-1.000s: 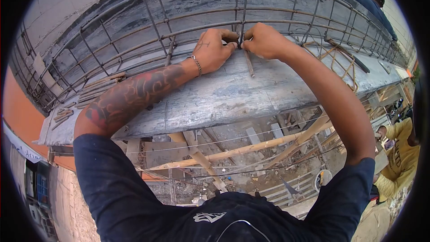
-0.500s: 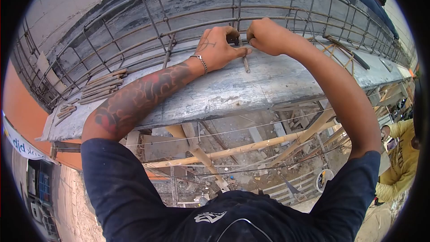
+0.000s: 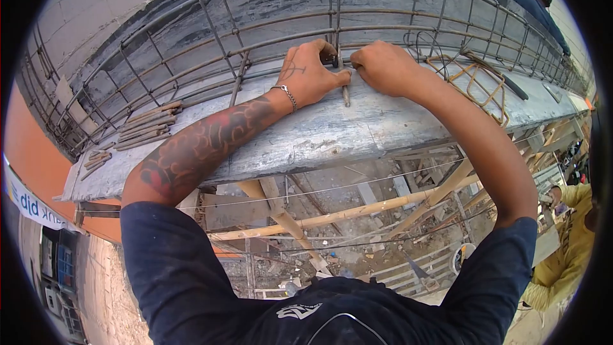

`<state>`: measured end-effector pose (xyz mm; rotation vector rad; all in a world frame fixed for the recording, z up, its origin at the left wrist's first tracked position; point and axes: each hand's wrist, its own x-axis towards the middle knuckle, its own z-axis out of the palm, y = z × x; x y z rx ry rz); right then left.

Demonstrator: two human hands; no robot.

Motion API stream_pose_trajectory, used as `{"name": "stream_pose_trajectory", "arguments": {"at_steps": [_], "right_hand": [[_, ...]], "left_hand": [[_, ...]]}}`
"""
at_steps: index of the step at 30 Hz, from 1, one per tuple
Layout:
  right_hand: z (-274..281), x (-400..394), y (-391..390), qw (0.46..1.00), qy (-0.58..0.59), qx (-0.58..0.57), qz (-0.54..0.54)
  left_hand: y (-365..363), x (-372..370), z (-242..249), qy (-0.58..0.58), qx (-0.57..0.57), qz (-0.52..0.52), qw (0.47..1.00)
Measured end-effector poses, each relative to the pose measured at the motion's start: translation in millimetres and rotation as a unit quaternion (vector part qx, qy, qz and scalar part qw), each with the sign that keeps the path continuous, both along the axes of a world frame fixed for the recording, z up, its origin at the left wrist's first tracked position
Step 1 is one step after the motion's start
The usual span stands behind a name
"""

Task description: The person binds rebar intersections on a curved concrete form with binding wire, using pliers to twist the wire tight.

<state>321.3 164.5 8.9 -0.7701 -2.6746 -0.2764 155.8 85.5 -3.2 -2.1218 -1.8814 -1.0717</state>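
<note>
A long steel reinforcing cage [image 3: 281,39] runs along a grey board [image 3: 306,137] in front of me. My left hand [image 3: 310,73] is closed at the cage, its thumb against a short steel rod [image 3: 346,94] that sticks out toward me. Its fingertips curl behind the bars, partly hidden, near something small and dark. Just right of the rod, my right hand [image 3: 388,67] is closed in a pinch; whatever lies between its fingers is too small or hidden to make out.
Several short rods [image 3: 147,126] lie at left on the board. Bent steel stirrups [image 3: 476,86] and a dark bar [image 3: 514,87] rest at right. Bamboo poles [image 3: 345,213] cross below the board's edge. One person in yellow [image 3: 565,249] is at lower right, another [image 3: 535,3] at upper right.
My right hand has moved slightly down, and the rod now shows more plainly between my hands. The view has shifted a little. My left hand keeps its place at the cage.
</note>
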Motion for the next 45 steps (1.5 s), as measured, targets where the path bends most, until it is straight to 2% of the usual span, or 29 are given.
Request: {"name": "stream_pose_trajectory", "arguments": {"at_steps": [2,4,11,13,16,19,22,24,26,28,30,32,34,36,38,40,42,45], "right_hand": [[2,2,5,1.0,-0.002,-0.008,-0.002],[-2,0,10,0.999,-0.014,0.045,-0.003],[-6,-11,14,0.99,-0.088,0.103,-0.03],[-2,-10,12,0.978,-0.122,0.162,0.039],[5,-3,4,0.984,-0.103,0.13,0.068],[9,-1,7,0.99,-0.076,0.105,0.055],[22,-5,1,0.98,-0.109,0.164,0.038],[36,-8,-3,0.975,-0.124,0.18,0.031],[45,-12,-6,0.971,-0.141,0.19,0.023],[53,-16,-9,0.953,-0.145,0.263,0.045],[59,-27,-13,0.937,-0.156,0.307,0.067],[65,-38,-15,0.917,-0.164,0.353,0.09],[70,-49,-15,0.866,-0.17,0.44,0.167],[72,-55,-17,0.872,-0.183,0.429,0.151],[73,-57,-19,0.876,-0.198,0.419,0.134],[70,-57,-24,0.905,-0.155,0.374,0.133],[69,-57,-28,0.918,-0.143,0.353,0.109],[56,-51,-30,0.929,-0.092,0.345,0.096]], "left_hand": [[-1,0,-2,-0.014,0.014,-0.002,1.0],[-3,0,-1,-0.034,0.029,0.0,0.999],[-7,4,2,-0.012,0.002,0.007,1.0],[-7,6,1,-0.006,0.005,0.015,1.0],[-3,4,-1,-0.009,-0.008,0.026,1.0],[-2,1,-2,-0.025,0.02,-0.014,0.999],[-3,0,-3,-0.022,0.012,-0.028,0.999],[-4,3,-3,-0.003,0.034,-0.028,0.999],[-6,5,-2,-0.014,0.01,-0.022,1.0],[-5,5,-2,-0.027,-0.013,-0.016,0.999],[-3,2,-8,0.056,0.042,-0.031,0.997],[0,0,-16,0.049,0.07,-0.053,0.995],[-1,-3,-11,0.04,0.098,-0.073,0.992],[3,-9,0,-0.039,-0.026,-0.089,0.995],[7,-8,6,-0.044,-0.018,-0.058,0.997],[10,-2,10,-0.045,-0.011,-0.028,0.999],[17,5,11,0.027,0.043,0.085,0.995],[31,-7,4,0.092,0.056,0.065,0.992]]}}
